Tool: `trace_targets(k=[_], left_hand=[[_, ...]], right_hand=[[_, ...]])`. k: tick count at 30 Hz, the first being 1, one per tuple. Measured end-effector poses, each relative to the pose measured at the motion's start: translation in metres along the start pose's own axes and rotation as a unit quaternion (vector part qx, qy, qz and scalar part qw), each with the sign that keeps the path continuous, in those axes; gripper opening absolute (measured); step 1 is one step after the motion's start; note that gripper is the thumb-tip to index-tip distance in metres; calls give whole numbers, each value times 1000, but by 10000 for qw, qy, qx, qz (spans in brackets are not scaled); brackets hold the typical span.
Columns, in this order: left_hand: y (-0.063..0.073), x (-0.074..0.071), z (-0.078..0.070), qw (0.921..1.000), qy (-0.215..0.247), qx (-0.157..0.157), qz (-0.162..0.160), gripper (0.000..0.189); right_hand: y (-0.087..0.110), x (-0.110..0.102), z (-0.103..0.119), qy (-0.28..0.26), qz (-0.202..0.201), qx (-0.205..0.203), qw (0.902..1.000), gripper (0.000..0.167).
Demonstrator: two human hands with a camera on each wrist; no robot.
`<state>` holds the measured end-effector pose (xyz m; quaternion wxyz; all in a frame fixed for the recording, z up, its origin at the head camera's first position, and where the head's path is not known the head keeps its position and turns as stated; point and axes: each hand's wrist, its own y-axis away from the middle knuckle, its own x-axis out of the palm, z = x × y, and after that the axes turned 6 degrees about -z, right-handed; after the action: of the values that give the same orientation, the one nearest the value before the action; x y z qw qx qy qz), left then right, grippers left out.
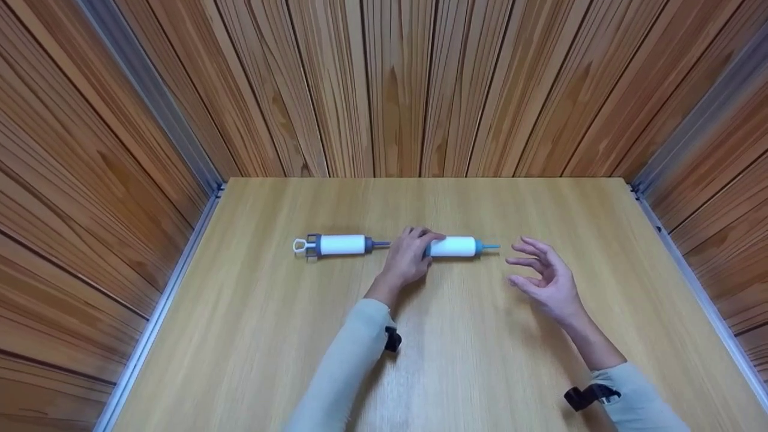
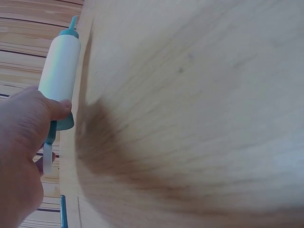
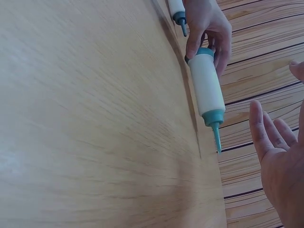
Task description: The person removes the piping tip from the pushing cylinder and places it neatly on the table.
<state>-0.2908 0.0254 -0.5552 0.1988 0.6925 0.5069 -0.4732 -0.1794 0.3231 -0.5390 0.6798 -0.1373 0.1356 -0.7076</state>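
Observation:
Two white balloon pumps with narrow nozzles lie in a row across the table. My left hand (image 1: 409,255) grips the right-hand balloon pump (image 1: 453,246) by its blue handle end, mostly hidden under the fingers in the head view. In the left wrist view, the thumb presses the pump's white barrel (image 2: 61,66) near the collar, and a pale handle loop (image 2: 47,159) shows below. The teal nozzle (image 3: 216,135) points toward my right hand (image 1: 549,282), which hovers apart from it with fingers spread and holding nothing. Left of my left hand lies the other balloon pump (image 1: 342,245), its nozzle pointing at that hand.
The light wooden table (image 1: 456,360) is bounded at the back by a wood-plank wall (image 1: 396,90). Metal rails (image 1: 162,306) run along its left and right sides. Dark wrist bands (image 1: 591,396) sit on both sleeves.

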Motion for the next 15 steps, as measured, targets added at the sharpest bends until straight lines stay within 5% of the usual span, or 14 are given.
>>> trace_targets(k=[15], left_hand=[[14, -20, 8, 9979, -91, 467, -439, 50]], right_hand=[[2, -8, -3, -357, -230, 620, 9972, 68]])
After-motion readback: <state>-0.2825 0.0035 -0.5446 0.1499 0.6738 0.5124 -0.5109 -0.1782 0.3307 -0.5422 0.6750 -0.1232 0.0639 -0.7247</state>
